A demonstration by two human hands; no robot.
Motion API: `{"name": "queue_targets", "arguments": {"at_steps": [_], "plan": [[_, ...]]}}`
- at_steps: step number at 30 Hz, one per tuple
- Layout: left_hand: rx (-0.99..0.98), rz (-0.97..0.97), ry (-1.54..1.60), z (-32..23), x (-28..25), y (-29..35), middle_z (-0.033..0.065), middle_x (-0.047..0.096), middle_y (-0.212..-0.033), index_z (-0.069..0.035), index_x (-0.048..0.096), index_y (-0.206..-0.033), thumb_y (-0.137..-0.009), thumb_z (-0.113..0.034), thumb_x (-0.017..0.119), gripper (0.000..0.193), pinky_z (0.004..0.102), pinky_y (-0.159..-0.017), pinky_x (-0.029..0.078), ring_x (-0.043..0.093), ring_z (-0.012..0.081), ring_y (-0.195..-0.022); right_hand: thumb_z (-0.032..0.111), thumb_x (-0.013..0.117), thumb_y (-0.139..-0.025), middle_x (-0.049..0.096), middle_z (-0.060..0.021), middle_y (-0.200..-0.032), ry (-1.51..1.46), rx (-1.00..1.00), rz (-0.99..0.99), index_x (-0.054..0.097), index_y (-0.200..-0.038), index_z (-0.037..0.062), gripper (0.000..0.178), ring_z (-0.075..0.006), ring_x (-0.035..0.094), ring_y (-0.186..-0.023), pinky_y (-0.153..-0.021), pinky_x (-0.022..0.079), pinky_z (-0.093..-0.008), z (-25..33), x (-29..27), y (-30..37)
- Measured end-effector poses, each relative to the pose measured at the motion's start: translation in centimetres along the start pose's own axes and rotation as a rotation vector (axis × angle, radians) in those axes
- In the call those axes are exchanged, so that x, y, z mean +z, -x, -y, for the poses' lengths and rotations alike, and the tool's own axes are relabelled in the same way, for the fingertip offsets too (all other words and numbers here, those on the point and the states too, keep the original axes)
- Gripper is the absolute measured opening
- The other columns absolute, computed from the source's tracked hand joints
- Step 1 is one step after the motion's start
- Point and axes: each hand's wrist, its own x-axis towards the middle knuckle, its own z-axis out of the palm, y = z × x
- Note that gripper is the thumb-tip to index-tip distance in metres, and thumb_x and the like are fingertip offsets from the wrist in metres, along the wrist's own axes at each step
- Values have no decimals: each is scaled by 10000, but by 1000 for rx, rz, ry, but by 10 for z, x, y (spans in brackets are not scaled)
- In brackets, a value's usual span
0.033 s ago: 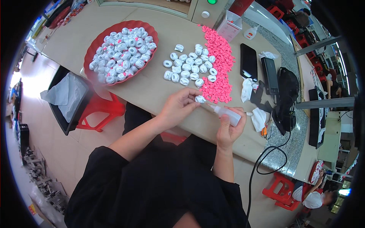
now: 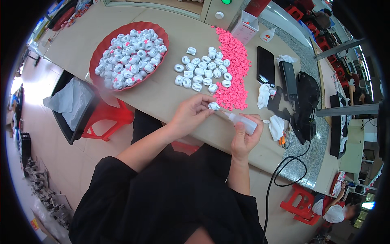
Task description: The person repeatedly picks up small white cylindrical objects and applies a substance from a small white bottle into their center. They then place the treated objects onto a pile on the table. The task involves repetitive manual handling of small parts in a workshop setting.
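Fingers of the left hand (image 2: 191,114) are drawn narrow, and a small white ring-like piece (image 2: 213,106) with a smooth, rounded surface is pinched at their tips, just beside the near end of a heap of small, bright pink pieces (image 2: 233,61). By the curled fingers and thumb of the right hand (image 2: 248,136), one translucent, whitish squeeze bottle (image 2: 243,123) with a slim nozzle is gripped; the nozzle is pointed at the pinched piece, though whether contact is made cannot be told. Both are held over a smooth beige tabletop (image 2: 162,99).

Directly left of the pink heap, about twenty-five loose white rounded pieces (image 2: 198,72), many showing a round hole, are scattered, a few touching the heap. Farther left of it, one red bowl with a scalloped rim (image 2: 101,45) is filled with similar pieces, too closely piled to be counted; spots of pink are seen among them. The pink pieces are likewise too many to be counted.

At the heap's far end, one white carton (image 2: 245,29) is stood. To its right are laid one flat black phone-like slab (image 2: 265,65), one black oblong device (image 2: 288,80) and three crumpled white tissues (image 2: 276,128).
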Motion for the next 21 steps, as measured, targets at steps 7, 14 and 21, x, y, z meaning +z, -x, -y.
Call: {"name": "queue_targets", "arguments": {"at_steps": [7,14,21], "plan": [[-24,15,-27,-6,0,0,66,547,-988,39,473,-1102,-852,53,508,253,220,-781,463,557,92,-908,112,590,-833,459,-99,-897,8,30,1,435,-996,-7,255,-143,476,-766,-681,412,-246,5,1,-1],[15,-30,-3,1,0,0,35,535,-919,12,508,-1112,-833,23,552,283,198,-686,451,561,61,-803,143,600,-832,466,-101,-913,26,-15,-4,442,-1002,6,270,-153,502,-766,-609,457,-237,-2,1,-2],[-8,-13,11,-1,0,-1,49,542,-964,29,493,-1120,-842,29,538,282,203,-717,453,559,70,-837,146,602,-830,463,-98,-906,0,-5,0,447,-995,5,267,-152,503,-762,-597,457,-234,-2,1,-2]]}}
